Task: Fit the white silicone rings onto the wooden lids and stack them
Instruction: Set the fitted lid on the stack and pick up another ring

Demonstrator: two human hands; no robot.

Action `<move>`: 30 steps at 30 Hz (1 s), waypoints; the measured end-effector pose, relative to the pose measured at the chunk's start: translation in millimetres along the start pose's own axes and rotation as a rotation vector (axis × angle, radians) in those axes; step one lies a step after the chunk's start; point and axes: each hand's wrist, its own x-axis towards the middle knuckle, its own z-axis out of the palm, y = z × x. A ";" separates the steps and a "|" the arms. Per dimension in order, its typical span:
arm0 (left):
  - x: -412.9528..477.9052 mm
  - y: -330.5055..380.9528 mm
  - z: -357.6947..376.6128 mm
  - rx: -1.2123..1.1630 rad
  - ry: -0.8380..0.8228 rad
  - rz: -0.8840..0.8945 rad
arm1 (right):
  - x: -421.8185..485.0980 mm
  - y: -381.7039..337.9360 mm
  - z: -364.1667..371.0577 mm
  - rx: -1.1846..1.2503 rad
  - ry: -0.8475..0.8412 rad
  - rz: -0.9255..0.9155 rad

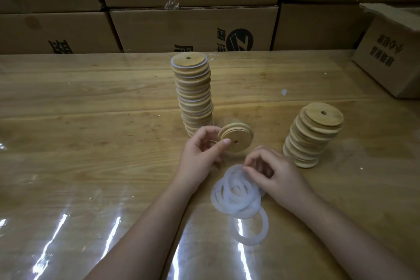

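One loose ring [248,226] nearest, ring pile [236,193] we can't count, tall lid stack [194,93], short lid stack [311,136]; left hand [200,154] fingers grip one tilted lid [236,135], right hand [278,176] fingers pinch the pile

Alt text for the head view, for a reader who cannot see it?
The left hand holds a wooden lid above the table while the right hand pinches at a pile of white silicone rings. A tall stack of ringed lids stands behind; a shorter stack stands right.

Left hand [200,152]: holds a round wooden lid [235,137] tilted.
Right hand [272,171]: fingertips pinch the heap of white silicone rings [236,195].
Beyond hands: two lid stacks.
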 end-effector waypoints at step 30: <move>-12.5 0.1 7.2 0.424 -0.156 0.351 | 5.6 7.9 -3.5 0.013 0.314 0.007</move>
